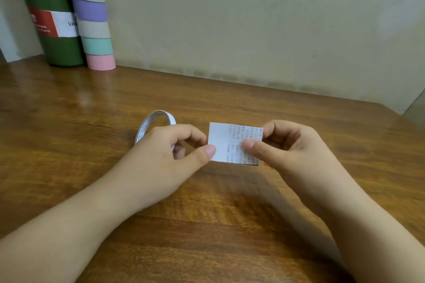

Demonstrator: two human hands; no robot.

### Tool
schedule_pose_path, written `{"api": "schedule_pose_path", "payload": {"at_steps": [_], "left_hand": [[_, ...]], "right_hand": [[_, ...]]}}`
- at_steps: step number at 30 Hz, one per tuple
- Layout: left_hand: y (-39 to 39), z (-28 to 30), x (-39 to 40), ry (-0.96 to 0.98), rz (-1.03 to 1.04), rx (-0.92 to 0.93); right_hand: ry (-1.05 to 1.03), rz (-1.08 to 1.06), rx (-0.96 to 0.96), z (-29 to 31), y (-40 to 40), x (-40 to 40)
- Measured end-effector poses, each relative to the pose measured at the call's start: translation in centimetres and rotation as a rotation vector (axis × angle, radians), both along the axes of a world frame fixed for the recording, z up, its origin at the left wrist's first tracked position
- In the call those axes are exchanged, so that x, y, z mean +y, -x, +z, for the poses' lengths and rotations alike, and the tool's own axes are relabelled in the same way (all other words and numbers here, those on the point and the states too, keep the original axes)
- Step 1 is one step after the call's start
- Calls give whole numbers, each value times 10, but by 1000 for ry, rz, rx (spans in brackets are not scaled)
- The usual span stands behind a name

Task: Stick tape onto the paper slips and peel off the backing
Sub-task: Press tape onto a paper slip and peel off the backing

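Both hands meet over the middle of a brown wooden table (pixel 69 103), sharing one small paper slip (pixel 231 142) held just above the wood. The left hand (pixel 174 151) pinches the slip's left edge, its thumb tip pressed on the near face at the lower left and its curled fingers behind. The right hand (pixel 289 145) pinches the slip from the other side, its thumb laid flat across the printed right half and its index finger hooked over the upper right corner. The slip is white and roughly rectangular, with blurred rows of small print on its right part (too soft to read) and a blank left part; a dark sliver shows along its lower right edge, and what that is cannot be told.

A roll of white tape (pixel 154 122), thin and nearly used up, stands on edge on the table just behind the left hand, whose knuckles cover its lower right arc. Whether the left hand's lower fingers touch or hook the roll cannot be told.

At the far left corner of the table, against a pale wall (pixel 253 18), stands a dark green bottle (pixel 53 30) with a red and white label. Touching its right side is a tall stack of coloured rolls (pixel 92 20), banded teal, grey, purple, grey, teal and pink from top to bottom. Both bare forearms reach in from the near edge.
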State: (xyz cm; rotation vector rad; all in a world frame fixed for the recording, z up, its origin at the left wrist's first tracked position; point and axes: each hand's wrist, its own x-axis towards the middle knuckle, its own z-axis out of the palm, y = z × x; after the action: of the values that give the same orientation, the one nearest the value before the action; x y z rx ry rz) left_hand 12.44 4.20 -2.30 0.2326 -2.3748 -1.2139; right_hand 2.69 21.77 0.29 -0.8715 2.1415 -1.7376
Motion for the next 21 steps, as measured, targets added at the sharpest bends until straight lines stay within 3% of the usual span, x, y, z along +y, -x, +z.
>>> {"api": "schedule_pose_path", "payload": {"at_steps": [6, 21], "left_hand": [[2, 2, 5, -225, -57, 119], [4, 2, 7, -320, -45, 202]], "right_hand": [[123, 36, -4, -4, -6, -9], [173, -61, 20, 0, -14, -13]]}}
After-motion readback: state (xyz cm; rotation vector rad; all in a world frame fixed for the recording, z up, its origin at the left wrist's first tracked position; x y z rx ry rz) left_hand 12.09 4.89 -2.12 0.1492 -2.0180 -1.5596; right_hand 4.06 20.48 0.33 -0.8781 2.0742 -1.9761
